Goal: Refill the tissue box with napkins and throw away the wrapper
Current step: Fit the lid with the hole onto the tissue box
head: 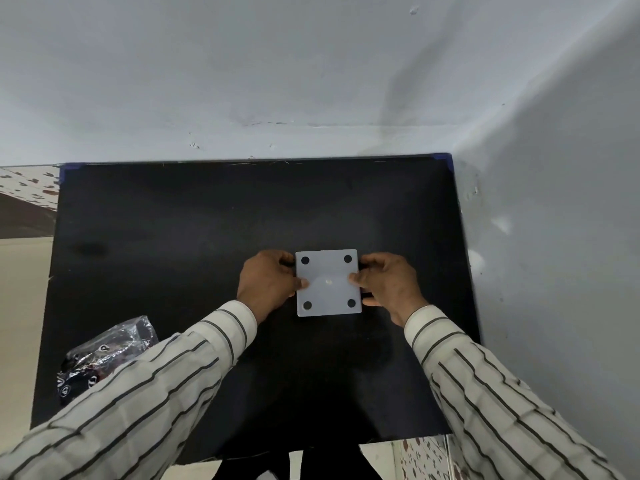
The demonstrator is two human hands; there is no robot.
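A square tissue box (328, 283) lies on the black table (173, 237), its frosted white bottom plate with a dark round pad in each corner facing up. My left hand (268, 284) grips its left side, thumb resting on the plate. My right hand (389, 284) grips its right side the same way. The box's dark body shows only as slivers beside my fingers. A crumpled clear plastic wrapper (104, 355) with dark print lies at the table's front left, partly hidden by my left sleeve. No napkins are visible.
The table stands in a corner, with a grey wall (311, 81) behind it and another on the right (554, 237). Speckled floor (27, 188) shows past the left edge and under the front edge.
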